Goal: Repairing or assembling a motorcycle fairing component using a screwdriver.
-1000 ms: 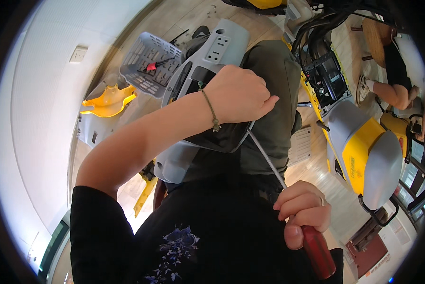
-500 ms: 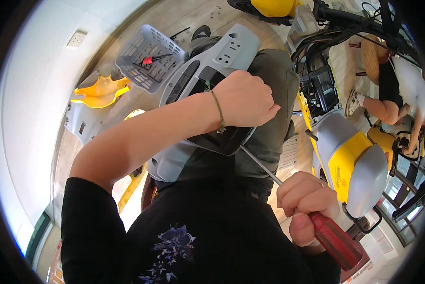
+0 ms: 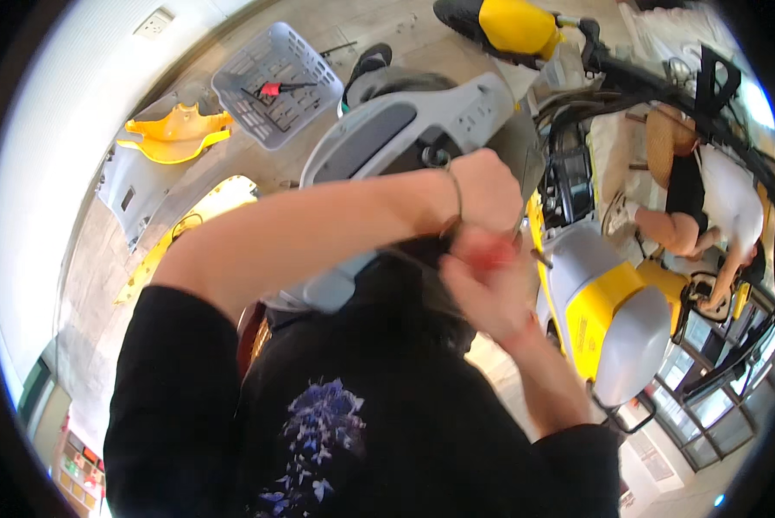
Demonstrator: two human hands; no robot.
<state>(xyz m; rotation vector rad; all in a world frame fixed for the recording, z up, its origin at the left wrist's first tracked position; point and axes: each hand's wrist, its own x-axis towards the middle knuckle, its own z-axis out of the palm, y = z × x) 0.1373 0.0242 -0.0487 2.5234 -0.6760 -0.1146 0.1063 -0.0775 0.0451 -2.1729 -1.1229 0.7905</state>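
Note:
Across my lap lies a grey plastic scooter panel (image 3: 484,105) with dark recesses and a round opening. My left hand (image 3: 488,188) is closed at its right-hand edge, knuckles up; the fingertips are hidden underneath. Just below it, my right hand (image 3: 482,298) is closed around the red handle of a screwdriver (image 3: 491,253), both smeared by motion. The screwdriver's shaft is hidden, so I cannot tell whether its tip touches the panel.
A grey basket (image 3: 277,86) with a red-handled tool stands on the floor at the far left. Yellow trim (image 3: 180,136) and grey covers lie nearby. On the right stands a partly stripped yellow scooter (image 3: 590,315); beyond it a person (image 3: 724,186) bends over a part.
My right hand has swung up and inward with the screwdriver, from the lower right to beside my left hand. The panel has tilted, and my left hand has shifted slightly right and down.

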